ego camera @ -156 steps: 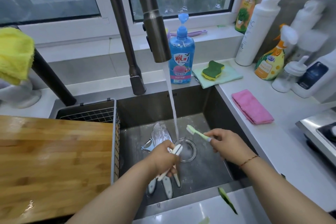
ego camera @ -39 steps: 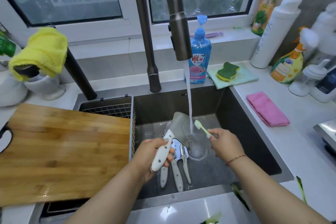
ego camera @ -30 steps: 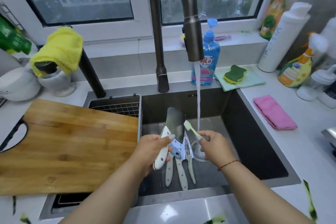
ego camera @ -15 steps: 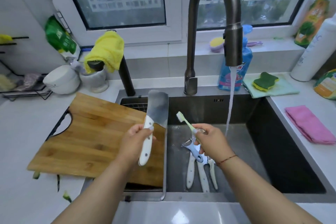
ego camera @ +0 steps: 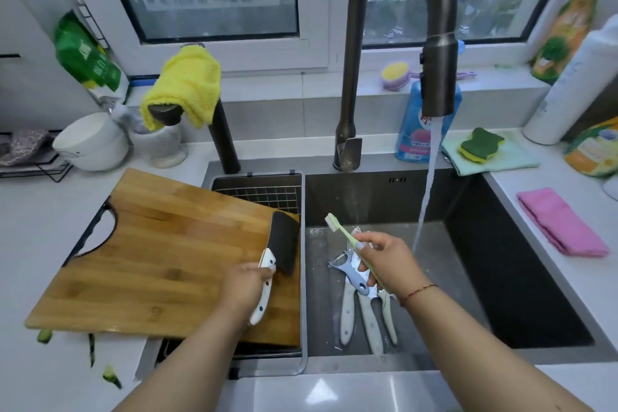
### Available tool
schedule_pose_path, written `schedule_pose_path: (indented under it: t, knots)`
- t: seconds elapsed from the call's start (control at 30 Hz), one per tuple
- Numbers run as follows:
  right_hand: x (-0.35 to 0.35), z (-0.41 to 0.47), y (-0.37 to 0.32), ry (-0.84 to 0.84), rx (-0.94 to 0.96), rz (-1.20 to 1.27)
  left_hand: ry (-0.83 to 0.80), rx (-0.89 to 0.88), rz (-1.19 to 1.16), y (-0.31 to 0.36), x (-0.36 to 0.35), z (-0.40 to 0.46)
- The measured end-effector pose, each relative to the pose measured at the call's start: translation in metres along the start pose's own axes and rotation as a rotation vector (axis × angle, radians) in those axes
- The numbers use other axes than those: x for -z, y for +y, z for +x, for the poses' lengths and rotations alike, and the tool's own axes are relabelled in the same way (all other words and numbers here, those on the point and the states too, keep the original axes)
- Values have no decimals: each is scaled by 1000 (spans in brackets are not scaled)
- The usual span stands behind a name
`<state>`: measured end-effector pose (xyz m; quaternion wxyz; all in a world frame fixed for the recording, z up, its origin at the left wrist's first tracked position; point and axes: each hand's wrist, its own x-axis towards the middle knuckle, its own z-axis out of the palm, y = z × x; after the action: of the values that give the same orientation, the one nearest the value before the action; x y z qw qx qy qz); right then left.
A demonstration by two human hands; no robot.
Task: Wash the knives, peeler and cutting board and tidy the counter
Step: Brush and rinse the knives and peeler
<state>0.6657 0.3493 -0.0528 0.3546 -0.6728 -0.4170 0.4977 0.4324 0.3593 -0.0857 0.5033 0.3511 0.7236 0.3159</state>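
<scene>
Left hand (ego camera: 245, 281) grips the white handle of a cleaver (ego camera: 279, 261), blade lying over the right edge of the wooden cutting board (ego camera: 150, 261); board spans the counter (ego camera: 33, 227) and the left part of the sink (ego camera: 501, 278). Right hand (ego camera: 384, 261) holds a green toothbrush (ego camera: 347, 237), bristles up, above the basin. Below it a blue-grey peeler (ego camera: 351, 273) and three white-handled knives (ego camera: 366, 318) lie on the sink floor. Faucet (ego camera: 401, 43) running, stream falling right of the hand. Green peel scraps (ego camera: 100, 365) near the counter's front edge
</scene>
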Motion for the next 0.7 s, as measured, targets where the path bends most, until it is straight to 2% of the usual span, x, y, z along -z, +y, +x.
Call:
schedule_pose_path:
  t: [0.07,0.23,0.33,0.43,0.5,0.6,0.7]
  knots:
    - [3,1,2,0,-12,-2,-14,-10,110,-6,-3,5]
    - [9,6,8,1,-48,-38,16,-104,753,-3,-2,11]
    - [13,10,11,1,-61,-46,21,-130,934,2,-6,10]
    - [19,13,14,5,-75,-26,22,-133,1020,6,-9,9]
    - [26,15,16,20,-83,-13,92,-187,1034,11,-11,8]
    - [36,19,19,45,-101,18,200,-346,893,31,-19,5]
    - [45,26,24,57,-133,53,88,-493,776,53,-50,0]
